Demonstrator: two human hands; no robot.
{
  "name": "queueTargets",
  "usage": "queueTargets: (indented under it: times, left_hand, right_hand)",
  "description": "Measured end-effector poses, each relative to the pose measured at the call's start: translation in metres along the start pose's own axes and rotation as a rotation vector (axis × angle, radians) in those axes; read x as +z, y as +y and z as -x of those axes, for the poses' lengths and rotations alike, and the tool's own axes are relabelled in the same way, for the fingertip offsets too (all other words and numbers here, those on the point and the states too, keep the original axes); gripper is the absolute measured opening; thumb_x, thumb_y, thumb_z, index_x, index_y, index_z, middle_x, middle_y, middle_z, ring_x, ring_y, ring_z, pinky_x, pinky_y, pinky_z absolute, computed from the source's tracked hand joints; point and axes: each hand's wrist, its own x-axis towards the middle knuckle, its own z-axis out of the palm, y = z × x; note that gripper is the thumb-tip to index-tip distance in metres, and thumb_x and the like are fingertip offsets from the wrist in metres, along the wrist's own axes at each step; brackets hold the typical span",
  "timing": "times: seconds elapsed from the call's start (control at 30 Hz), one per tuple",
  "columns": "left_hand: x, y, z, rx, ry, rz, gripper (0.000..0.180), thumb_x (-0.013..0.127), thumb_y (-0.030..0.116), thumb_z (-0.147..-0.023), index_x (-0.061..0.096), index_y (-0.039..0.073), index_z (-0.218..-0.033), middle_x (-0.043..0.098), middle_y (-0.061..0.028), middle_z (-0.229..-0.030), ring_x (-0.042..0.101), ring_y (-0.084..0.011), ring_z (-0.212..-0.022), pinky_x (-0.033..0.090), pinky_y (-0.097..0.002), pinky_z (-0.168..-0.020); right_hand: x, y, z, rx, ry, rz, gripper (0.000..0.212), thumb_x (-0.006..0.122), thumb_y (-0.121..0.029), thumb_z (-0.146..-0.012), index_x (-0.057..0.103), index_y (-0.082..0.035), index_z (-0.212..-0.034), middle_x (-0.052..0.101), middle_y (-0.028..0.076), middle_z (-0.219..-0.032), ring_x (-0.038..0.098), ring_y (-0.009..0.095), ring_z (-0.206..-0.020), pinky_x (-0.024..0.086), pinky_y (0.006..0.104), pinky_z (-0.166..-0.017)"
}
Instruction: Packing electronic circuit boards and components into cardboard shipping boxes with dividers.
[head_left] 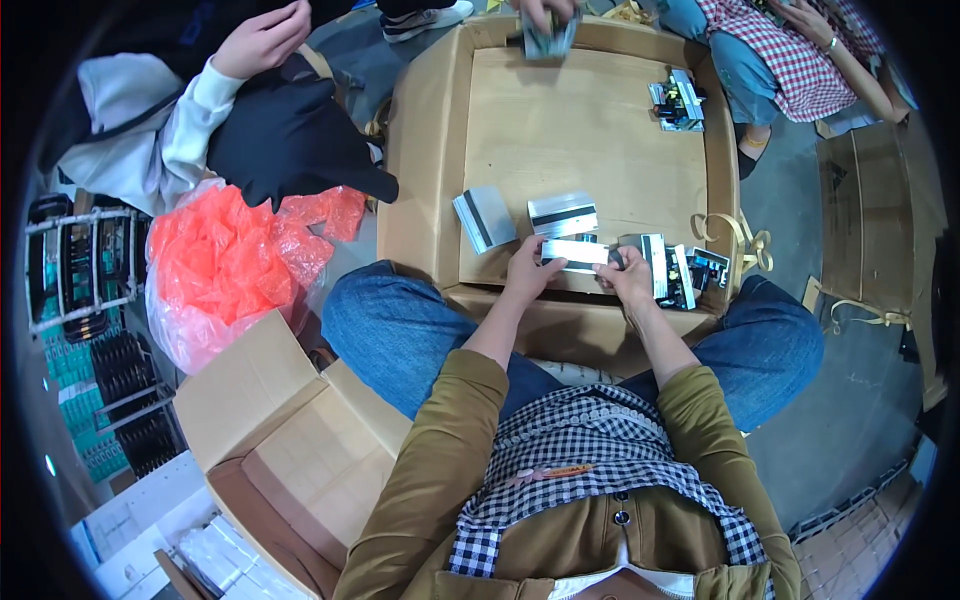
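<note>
Between my two hands is a flat, silver rectangular metal part (pixel 572 254), bright on top, above the near side of a large cardboard box (pixel 425 140). My left hand (pixel 528 272) pinches its left end, and my right hand (pixel 630 279) grips the right end, by something small and dark. Just beyond lies a similar silver plate with a dark stripe (pixel 562 215). Another striped silver plate (pixel 484 219) rests tilted to its left. Close to my right hand, several metal-backed circuit assemblies (pixel 678 274) stand together in the box's near right corner.
One more circuit assembly (pixel 680 102) sits at the box's far right. Another person's hand (pixel 548 12) holds a blurred part over the far edge. Pink plastic bags (pixel 235 260) and an open cardboard box (pixel 320 440) are at left. Yellowish strapping (pixel 742 240) curls over the right edge.
</note>
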Motion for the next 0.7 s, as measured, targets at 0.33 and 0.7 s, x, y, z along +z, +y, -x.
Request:
queueTargets:
  times: [0.33,0.7]
  left_hand:
    - [-0.019,-0.004,-0.003,-0.179,-0.188,0.480,0.031,0.060,0.002,-0.081,0.052,0.001,-0.111,0.056,-0.0067,-0.097,0.060,-0.0158,-0.077,0.054,-0.0267,-0.065]
    - [-0.055,0.113,0.024,0.051,0.032,0.401,0.023,0.054,0.002,-0.085,0.051,-0.002,-0.108,0.057,-0.0096,-0.095,0.062,-0.0195,-0.075,0.056,-0.0306,-0.064]
  right_hand:
    - [-0.009,-0.014,0.007,0.155,0.000,-0.171,0.014,0.061,0.002,-0.079,0.049,-0.001,-0.086,0.054,0.004,-0.068,0.050,0.009,-0.052,0.038,0.0206,-0.042]
    - [-0.047,-0.103,0.055,-0.151,0.020,-0.094,0.013,0.057,-0.008,-0.085,0.055,-0.003,-0.096,0.055,-0.001,-0.071,0.048,0.004,-0.061,0.040,0.0181,-0.053]
